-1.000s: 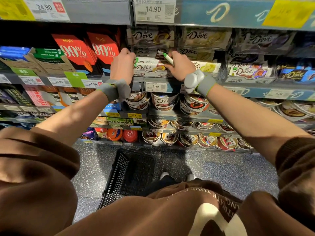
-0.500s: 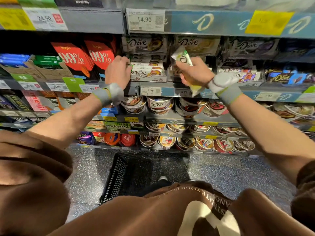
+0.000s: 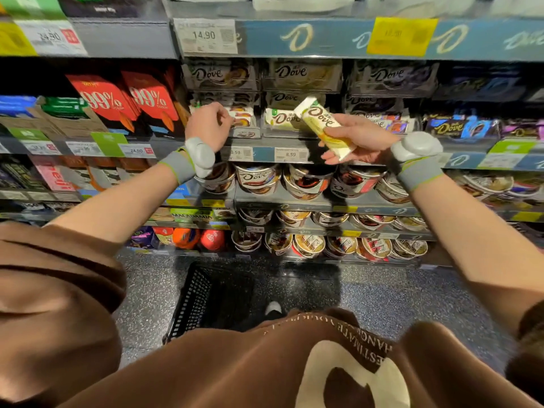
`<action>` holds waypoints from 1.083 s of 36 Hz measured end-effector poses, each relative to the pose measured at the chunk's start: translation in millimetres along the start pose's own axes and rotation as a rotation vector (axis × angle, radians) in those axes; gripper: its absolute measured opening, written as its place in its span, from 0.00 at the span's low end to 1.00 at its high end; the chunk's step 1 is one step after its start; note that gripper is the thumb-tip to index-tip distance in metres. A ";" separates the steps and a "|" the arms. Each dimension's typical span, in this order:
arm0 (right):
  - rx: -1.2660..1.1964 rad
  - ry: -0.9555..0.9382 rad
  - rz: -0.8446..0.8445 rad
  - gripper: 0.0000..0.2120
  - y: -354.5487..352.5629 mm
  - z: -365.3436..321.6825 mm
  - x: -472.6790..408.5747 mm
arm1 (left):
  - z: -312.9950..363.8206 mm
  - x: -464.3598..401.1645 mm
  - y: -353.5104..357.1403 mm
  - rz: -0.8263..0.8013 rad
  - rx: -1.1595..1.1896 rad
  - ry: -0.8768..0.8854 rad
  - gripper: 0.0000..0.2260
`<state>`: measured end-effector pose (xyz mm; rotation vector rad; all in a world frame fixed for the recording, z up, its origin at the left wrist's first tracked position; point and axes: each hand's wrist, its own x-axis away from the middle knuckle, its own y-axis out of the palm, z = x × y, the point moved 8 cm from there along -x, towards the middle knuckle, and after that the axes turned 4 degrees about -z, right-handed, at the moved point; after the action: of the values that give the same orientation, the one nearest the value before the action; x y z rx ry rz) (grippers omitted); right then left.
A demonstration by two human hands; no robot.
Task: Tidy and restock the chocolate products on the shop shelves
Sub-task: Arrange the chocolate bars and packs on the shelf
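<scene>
Chocolate products fill the shop shelves (image 3: pixel 338 203), most of them Dove: flat packs reading "Dove" in clear trays on the upper row, round Dove tubs (image 3: pixel 257 179) on the three rows beneath. To the left stand red boxes (image 3: pixel 101 103) printed "99%", and lower down a green pack reads "MACADAMIA". A black wire basket (image 3: pixel 203 304) sits on the speckled floor in front of the shelves. Price tags on the shelf edges read "14.90" (image 3: pixel 206 35), "24.90" and "8.59" (image 3: pixel 290 154); a yellow tag further right is too blurred to read.

A pale yellow-and-white Dove bar (image 3: pixel 323 125) is held clear of the shelf, tilted, in front of the tray of similar bars. The right hand (image 3: pixel 357 139), palm up, grips it between thumb and curled fingers. The left hand (image 3: pixel 209 125) is at the tray to the left, fingers curled at the packs there; whether it pinches one cannot be told. Both wrists wear grey bands.
</scene>
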<state>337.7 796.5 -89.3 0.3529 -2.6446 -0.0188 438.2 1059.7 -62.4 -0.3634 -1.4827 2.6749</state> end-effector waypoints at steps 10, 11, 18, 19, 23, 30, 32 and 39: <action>0.266 -0.113 0.112 0.05 -16.9 -11.7 6.0 | 26.9 3.9 17.7 -0.076 0.146 0.002 0.06; 0.260 -0.132 0.109 0.05 -18.5 -11.6 5.7 | 27.8 2.9 19.4 -0.085 0.168 0.005 0.06; 0.278 -0.232 0.170 0.12 -24.0 -14.2 9.0 | 45.3 3.3 33.8 -0.209 0.405 0.055 0.06; 0.287 -0.238 0.181 0.11 -23.3 -15.3 9.9 | 49.6 3.6 36.1 -0.231 0.424 0.071 0.07; 0.324 -0.232 0.210 0.11 -22.6 -13.2 6.9 | 59.7 1.6 45.8 -0.272 0.455 0.080 0.11; 0.373 -0.228 0.248 0.07 -19.2 -9.3 5.8 | 60.1 5.7 64.4 -0.413 0.469 0.070 0.15; 0.389 -0.239 0.251 0.07 -15.7 -9.2 6.5 | 56.7 6.6 68.9 -0.432 0.482 0.057 0.14; 0.402 -0.215 0.297 0.16 -18.1 5.3 -8.2 | 46.4 7.2 77.0 -0.467 0.399 0.034 0.16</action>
<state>346.8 780.8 -99.0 0.0833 -2.8785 0.6082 425.0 981.3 -104.9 -0.0275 -0.8520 2.4726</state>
